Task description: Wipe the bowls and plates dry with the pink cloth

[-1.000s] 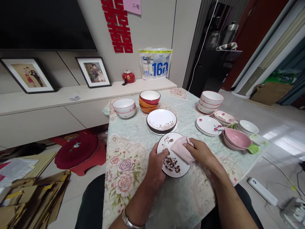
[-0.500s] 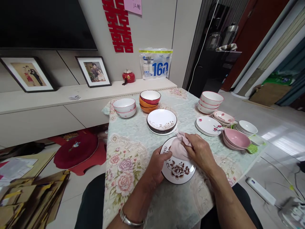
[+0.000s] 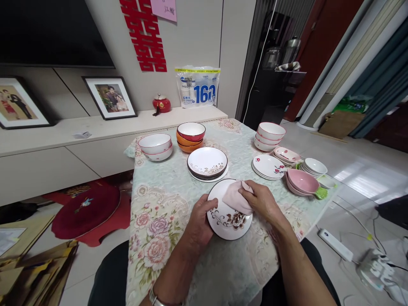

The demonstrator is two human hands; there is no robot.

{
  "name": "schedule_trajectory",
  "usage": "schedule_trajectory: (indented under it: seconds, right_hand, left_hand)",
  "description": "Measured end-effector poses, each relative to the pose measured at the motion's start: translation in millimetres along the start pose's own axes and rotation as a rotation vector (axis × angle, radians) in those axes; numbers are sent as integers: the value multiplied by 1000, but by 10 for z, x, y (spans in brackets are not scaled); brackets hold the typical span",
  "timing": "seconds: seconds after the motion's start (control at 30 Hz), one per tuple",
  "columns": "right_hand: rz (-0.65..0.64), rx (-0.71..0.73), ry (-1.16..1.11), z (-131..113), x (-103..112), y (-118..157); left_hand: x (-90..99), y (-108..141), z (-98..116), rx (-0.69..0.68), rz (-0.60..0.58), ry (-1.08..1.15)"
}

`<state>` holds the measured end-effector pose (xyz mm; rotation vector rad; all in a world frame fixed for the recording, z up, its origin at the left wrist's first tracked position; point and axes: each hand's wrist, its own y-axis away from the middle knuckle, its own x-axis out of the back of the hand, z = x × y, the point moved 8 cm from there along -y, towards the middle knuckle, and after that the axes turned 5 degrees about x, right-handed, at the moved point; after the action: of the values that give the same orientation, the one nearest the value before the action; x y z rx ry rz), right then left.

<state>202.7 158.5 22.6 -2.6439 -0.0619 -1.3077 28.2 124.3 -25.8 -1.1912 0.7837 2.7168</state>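
A round white plate (image 3: 221, 227) with a dark rim and a brown flower is tilted above the near part of the table. My left hand (image 3: 201, 219) grips its left edge, thumb on the face and fingers underneath. In my right hand (image 3: 263, 202) a pale pink cloth (image 3: 234, 196) is bunched and pressed on the plate's upper right face. Just beyond lies a stack of similar dark-rimmed plates (image 3: 208, 160), topped by one with brown flowers.
On the flowered tablecloth (image 3: 159, 191) stand white bowls (image 3: 156, 142), red and orange bowls (image 3: 191, 131), and more white bowls (image 3: 270, 132) at right. Nearby are flowered plates (image 3: 267, 165), pink bowls (image 3: 302, 180) and small white bowls (image 3: 315, 165). A red stool (image 3: 87, 208) stands left.
The plate has turned in my left hand, its brown flower now further right. The cloth has shifted down toward the plate's middle. The whole view has swung slightly right.
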Motion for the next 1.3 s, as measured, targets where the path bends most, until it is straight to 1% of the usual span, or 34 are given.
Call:
schedule_trajectory:
  seconds: [0.1,0.17,0.2,0.27,0.4,0.5,0.53,0.57,0.6,0.67,0.73,0.77,0.8,0.87,0.93,0.97,1.0,1.07,1.13,1.2,1.23,1.27,1.3]
  right_hand:
    - [35,103,-7,-155,50,23]
    - [31,164,15,-252,41,29]
    - [18,169,36,-272,23,27]
    - [-37,118,89,-239,-31,13]
    - [-164,-30,141,-59,-117,5]
    - [-232,-61,121,17,-139,24]
    - [-236,-69,124,36,-128,32]
    - [-220,-80,141,55,-99,37]
    - [-174,-94,172,71,-44,38]
    - [-21,-96,241,68,109,36]
    - [130,-37,265,-8,232,42]
    - [170,5,256,-62,248,46]
    - [179,44,245,-119,228,49]
    - [122,85,248,-234,88,54]
    - [28,99,283,-368,-129,73]
    - [1,119,287,-458,-230,90]
    - [-17,152,285,-560,-318,110]
    - [-68,275,270,-785,-457,161]
    - [-143,371,202,-912,-503,211]
    - [-284,465,31,-937,-491,263]
    - [-358,488,-46,-899,-470,280]
    - [-381,465,-74,-810,-425,263]
    - [-353,397,-60,-681,-363,215]
  left_hand:
    - [-3,-2,-48,54,-20,-78]
    - [1,1,-77,74,-16,-117]
    - [10,3,-85,74,-1,-124]
    - [33,4,-84,49,45,-115]
    - [81,0,-50,-17,126,-45]
    - [121,0,-44,-26,169,-9]
    - [128,0,-51,-17,176,-6]
    - [132,0,-61,-6,178,-7]
    - [135,0,-68,3,181,-10]
    - [144,-2,-76,15,193,-14]
    - [152,-8,-75,21,209,-17]
    - [153,-12,-73,25,215,-17]
    - [149,-17,-72,29,217,-14]
    - [130,-29,-77,48,208,3]
    - [102,-42,-101,86,184,42]
    - [86,-48,-116,109,168,65]
    - [75,-55,-127,125,155,87]
    - [88,-66,-129,128,163,122]
    - [135,-73,-129,122,204,140]
    - [166,-76,-147,139,228,144]
    - [168,-78,-162,155,227,144]
    - [163,-79,-173,166,220,144]
    - [157,-78,-178,169,214,148]
